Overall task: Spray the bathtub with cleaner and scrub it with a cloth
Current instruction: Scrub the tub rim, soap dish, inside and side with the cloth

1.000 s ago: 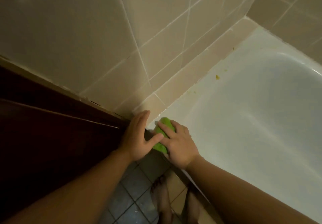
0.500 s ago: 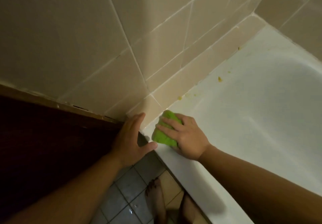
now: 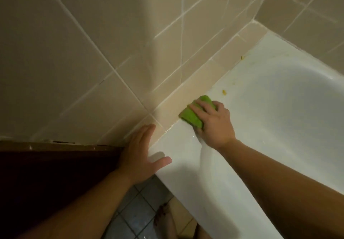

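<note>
My right hand [image 3: 214, 125] lies on the green cloth [image 3: 193, 114] and presses it down on the flat rim of the white bathtub [image 3: 279, 119], at the rim's far edge, just where it meets the low beige tile ledge [image 3: 202, 82] along the wall. My fingers [image 3: 200, 106] are laid over the top of the cloth and bend a little around it, close together, with the thumb down on the near side of the cloth; the cloth is bunched up under my palm, and one end of it shows beyond my fingertips. My left hand [image 3: 138, 157] is flat at the near left corner of the bathtub rim, with the fingers straight and held side by side, pointing to the wall, and the thumb spread wide to the right over the white rim; it holds nothing. Between my two hands the rim looks wet and shines a little. Farther along the rim, beyond the cloth, there are some small yellow spots [image 3: 224, 92], and one more is near the far corner of the bathtub. The wall tiles [image 3: 93, 52] are beige with pale joints. To the left of my left hand is a dark wooden surface [image 3: 55, 173]. Below, beside the outer wall of the bathtub, I see the grey floor tiles [image 3: 137, 218] and my bare foot [image 3: 165, 220].
</note>
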A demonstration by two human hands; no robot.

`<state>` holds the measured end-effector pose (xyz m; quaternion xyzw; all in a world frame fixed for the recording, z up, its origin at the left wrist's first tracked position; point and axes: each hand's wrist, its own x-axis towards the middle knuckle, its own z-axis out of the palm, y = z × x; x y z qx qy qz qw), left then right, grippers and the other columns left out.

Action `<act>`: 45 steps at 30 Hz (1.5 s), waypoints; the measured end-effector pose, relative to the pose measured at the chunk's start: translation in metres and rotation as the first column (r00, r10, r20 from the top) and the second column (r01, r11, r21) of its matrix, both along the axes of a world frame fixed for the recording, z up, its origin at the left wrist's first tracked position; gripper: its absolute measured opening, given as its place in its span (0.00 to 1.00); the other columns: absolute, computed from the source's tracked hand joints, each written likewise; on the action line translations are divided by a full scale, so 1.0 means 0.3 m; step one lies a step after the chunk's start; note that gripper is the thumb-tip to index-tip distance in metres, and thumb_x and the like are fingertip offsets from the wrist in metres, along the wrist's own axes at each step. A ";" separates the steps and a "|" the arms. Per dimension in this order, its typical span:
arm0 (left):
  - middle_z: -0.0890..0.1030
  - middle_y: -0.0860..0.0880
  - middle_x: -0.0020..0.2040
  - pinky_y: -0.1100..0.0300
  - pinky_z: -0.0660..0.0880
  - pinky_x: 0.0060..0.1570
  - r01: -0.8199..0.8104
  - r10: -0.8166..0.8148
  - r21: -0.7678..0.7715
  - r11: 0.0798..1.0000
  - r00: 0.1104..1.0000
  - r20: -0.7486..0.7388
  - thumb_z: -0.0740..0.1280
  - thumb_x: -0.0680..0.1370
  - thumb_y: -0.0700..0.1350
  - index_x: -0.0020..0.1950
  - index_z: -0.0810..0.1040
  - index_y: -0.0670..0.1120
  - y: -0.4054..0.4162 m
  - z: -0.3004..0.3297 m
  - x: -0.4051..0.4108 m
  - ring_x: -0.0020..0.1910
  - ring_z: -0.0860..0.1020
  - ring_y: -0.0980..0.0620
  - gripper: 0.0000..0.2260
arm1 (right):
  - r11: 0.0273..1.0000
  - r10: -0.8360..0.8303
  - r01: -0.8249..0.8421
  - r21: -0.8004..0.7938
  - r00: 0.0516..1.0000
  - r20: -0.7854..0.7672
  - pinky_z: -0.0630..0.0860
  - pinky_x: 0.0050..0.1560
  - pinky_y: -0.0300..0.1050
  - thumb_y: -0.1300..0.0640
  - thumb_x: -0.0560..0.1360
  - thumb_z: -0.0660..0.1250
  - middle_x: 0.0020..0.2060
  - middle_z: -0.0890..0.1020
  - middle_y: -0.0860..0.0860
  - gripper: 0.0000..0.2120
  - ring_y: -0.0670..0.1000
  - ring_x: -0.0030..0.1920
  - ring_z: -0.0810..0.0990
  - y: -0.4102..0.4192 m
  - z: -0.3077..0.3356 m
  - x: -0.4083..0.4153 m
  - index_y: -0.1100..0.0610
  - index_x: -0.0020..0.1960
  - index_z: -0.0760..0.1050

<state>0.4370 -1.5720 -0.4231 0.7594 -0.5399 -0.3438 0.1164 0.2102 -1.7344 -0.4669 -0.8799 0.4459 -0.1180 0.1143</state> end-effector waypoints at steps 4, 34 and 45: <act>0.55 0.53 0.83 0.49 0.58 0.78 0.022 -0.022 -0.011 1.000 1.000 -0.006 0.66 0.64 0.75 0.83 0.52 0.54 -0.056 -0.010 -0.016 0.81 0.54 0.51 0.54 | 0.974 -0.224 0.224 0.038 0.975 0.004 0.69 0.62 0.59 0.41 0.75 0.68 0.74 0.71 0.46 0.30 0.64 0.68 0.66 0.016 0.029 0.112 0.44 0.75 0.70; 0.64 0.47 0.79 0.75 0.60 0.69 -0.116 0.056 -0.208 0.971 0.959 -0.277 0.54 0.78 0.71 0.81 0.61 0.40 0.084 -0.016 0.029 0.75 0.64 0.57 0.43 | 0.983 0.121 -0.126 0.131 0.992 0.046 0.65 0.69 0.65 0.33 0.79 0.59 0.79 0.65 0.47 0.31 0.63 0.76 0.62 0.364 0.054 0.167 0.42 0.79 0.64; 0.65 0.52 0.77 0.63 0.59 0.76 -0.089 0.026 -0.259 0.962 0.972 -0.235 0.57 0.76 0.71 0.80 0.63 0.45 -0.029 -0.068 -0.010 0.75 0.63 0.58 0.41 | 0.995 -0.096 0.095 0.022 0.994 0.048 0.72 0.60 0.62 0.39 0.78 0.65 0.74 0.71 0.46 0.25 0.63 0.68 0.68 -0.004 0.018 0.056 0.41 0.74 0.72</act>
